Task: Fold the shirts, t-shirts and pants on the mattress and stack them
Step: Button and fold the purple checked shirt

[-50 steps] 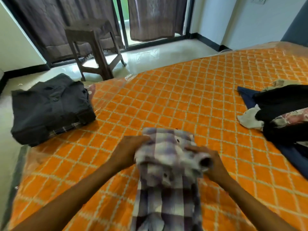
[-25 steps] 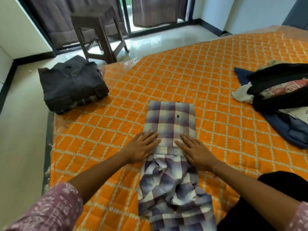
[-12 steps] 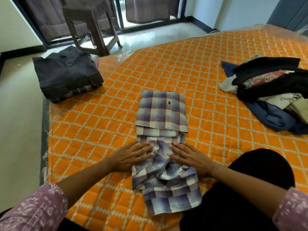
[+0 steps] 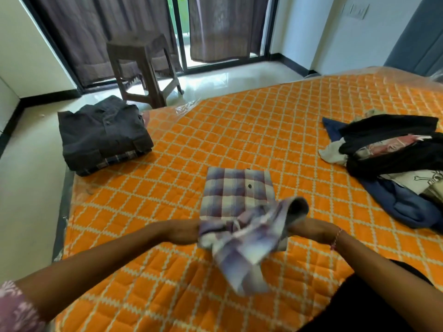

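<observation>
On the mattress (image 4: pixel 239 130), both hands, left (image 4: pixel 184 232) and right (image 4: pixel 309 232), grip the plaid shirt (image 4: pixel 237 197)'s near end; soft, floppy stuff, best held at corners.

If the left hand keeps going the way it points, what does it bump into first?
The left hand points rightward across the mattress and already grips the lifted end of the plaid shirt. Straight on, it would probably meet the right hand, which holds the same bunch.

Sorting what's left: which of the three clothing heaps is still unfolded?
The jumbled dark pile at the mattress's right edge; the dark stack is folded, the plaid shirt half-folded.
</observation>
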Demonstrator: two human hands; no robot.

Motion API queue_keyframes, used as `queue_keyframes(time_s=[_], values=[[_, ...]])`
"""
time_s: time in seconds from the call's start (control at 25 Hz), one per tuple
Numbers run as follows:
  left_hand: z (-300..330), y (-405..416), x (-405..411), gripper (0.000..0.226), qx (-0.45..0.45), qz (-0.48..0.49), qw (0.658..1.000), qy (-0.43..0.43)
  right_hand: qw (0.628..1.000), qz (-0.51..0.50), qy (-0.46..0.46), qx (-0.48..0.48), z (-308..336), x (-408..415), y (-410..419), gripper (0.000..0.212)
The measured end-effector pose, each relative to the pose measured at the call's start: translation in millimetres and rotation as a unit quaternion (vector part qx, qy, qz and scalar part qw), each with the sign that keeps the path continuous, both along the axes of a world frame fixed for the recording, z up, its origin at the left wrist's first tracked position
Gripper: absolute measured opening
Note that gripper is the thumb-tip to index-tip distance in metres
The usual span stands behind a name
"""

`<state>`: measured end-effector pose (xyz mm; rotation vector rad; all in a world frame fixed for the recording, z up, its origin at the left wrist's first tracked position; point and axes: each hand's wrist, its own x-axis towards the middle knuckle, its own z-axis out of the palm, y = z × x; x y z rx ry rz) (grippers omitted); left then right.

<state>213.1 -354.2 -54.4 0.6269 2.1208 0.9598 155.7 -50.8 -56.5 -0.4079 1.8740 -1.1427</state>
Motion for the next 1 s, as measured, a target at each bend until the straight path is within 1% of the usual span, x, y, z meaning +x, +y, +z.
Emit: queue_keyframes(time_s=[0.04,0.08,0.12,0.16,0.2,0.24,0.28,0.32,0.36,0.4,0.44,0.48,0.52,0.56,0.6,0.64,0.68,0.72,0.76,0.8,0.84,0.88,0.92,0.96,1.0], values=[[7,-4,-24,0.046,0.05,0.068,0.995,-0.049,0.997,-0.065,-0.03,-0.042,9,-17,-6,0.016],[11,-6,-45,0.042,0.078,0.156,0.981,-0.09,0.99,-0.119,-0.045,-0.069,14,-33,-13,0.025],[8,-5,-64,0.039,0.085,0.259,0.954,-0.125,0.98,-0.172,-0.043,-0.085,9,-50,-24,0.03],[-1,-2,-80,0.041,0.079,0.357,0.918,-0.155,0.968,-0.232,-0.03,-0.091,3,-64,-35,0.031],[-12,2,-88,0.045,0.081,0.444,0.872,-0.19,0.951,-0.299,-0.017,-0.081,-10,-73,-46,0.033],[-26,9,-93,0.05,0.116,0.509,0.821,-0.231,0.934,-0.351,-0.021,-0.069,-28,-76,-53,0.035],[-40,15,-93,0.055,0.155,0.552,0.778,-0.259,0.923,-0.379,-0.026,-0.06,-47,-79,-59,0.036],[-49,20,-91,0.058,0.179,0.584,0.748,-0.26,0.916,-0.395,-0.035,-0.058,-57,-76,-63,0.034],[-53,23,-89,0.061,0.185,0.604,0.733,-0.251,0.91,-0.408,-0.053,-0.052,-65,-74,-64,0.031],[-56,25,-92,0.065,0.185,0.617,0.731,-0.228,0.901,-0.42,-0.085,-0.067,-63,-73,-64,0.029],[-58,27,-96,0.066,0.177,0.623,0.736,-0.197,0.885,-0.434,-0.134,-0.1,-66,-75,-62,0.028],[-54,33,-101,0.058,0.176,0.635,0.734,-0.163,0.865,-0.446,-0.178,-0.149,-65,-79,-60,0.026],[-52,37,-107,0.047,0.193,0.646,0.726,-0.137,0.847,-0.464,-0.191,-0.175,-68,-85,-57,0.023],[-49,41,-112,0.039,0.207,0.658,0.716,-0.105,0.838,-0.485,-0.174,-0.179,-72,-91,-56,0.024],[-49,43,-119,0.033,0.211,0.67,0.708,-0.076,0.839,-0.509,-0.126,-0.147,-76,-96,-57,0.028],[-51,43,-122,0.026,0.209,0.685,0.696,-0.053,0.846,-0.515,-0.074,-0.116,-78,-99,-58,0.027],[-56,41,-124,0.021,0.192,0.705,0.681,-0.036,0.865,-0.496,-0.013,-0.071,-79,-101,-60,0.024],[-58,41,-124,0.02,0.161,0.725,0.669,-0.023,0.887,-0.458,0.058,-0.015,-77,-105,-60,0.025],[-62,39,-123,0.023,0.106,0.738,0.667,-0.008,0.903,-0.408,0.126,0.048,-76,-111,-60,0.028],[-64,38,-121,0.024,0.031,0.743,0.669,0.022,0.902,-0.37,0.196,0.102,-74,-119,-59,0.031],[-63,38,-118,0.024,-0.051,0.739,0.667,0.075,0.898,-0.336,0.26,0.116,-70,-130,-59,0.035],[-62,41,-116,0.028,-0.107,0.717,0.667,0.172,0.903,-0.274,0.312,0.108,-66,-143,-59,0.039],[-61,47,-115,0.033,-0.138,0.663,0.674,0.295,0.918,-0.18,0.336,0.103,-66,-160,-60,0.043],[-61,55,-113,0.036,-0.156,0.567,0.695,0.413,0.928,-0.073,0.34,0.133,-64,-176,-63,0.046],[-62,64,-112,0.038,-0.186,0.443,0.733,0.481,0.92,0.026,0.339,0.192,-63,-189,-67,0.044]])
